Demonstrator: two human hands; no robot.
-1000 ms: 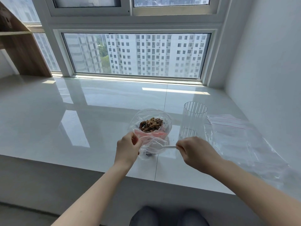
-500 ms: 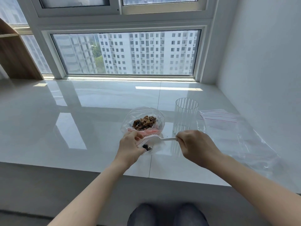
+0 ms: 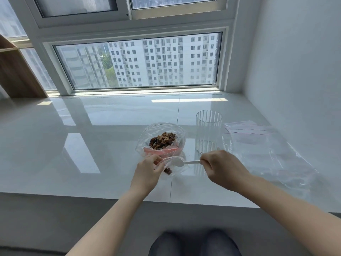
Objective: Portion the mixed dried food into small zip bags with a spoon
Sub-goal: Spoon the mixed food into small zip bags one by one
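Pinching the mouth of a small zip bag (image 3: 173, 168) with the left hand (image 3: 147, 174), fingers closed on the plastic, just above the tabletop (image 3: 92, 145). Gripping a white spoon (image 3: 181, 162) in the right hand (image 3: 223, 169), bowl inside the bag. Sitting just behind: the big bag of dried food (image 3: 162, 141), beside a ribbed glass (image 3: 208, 132).

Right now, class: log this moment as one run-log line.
left hand: holds small zip bag open | right hand: white spoon, bowl in bag mouth | supply: mixed dried food behind | step: filling
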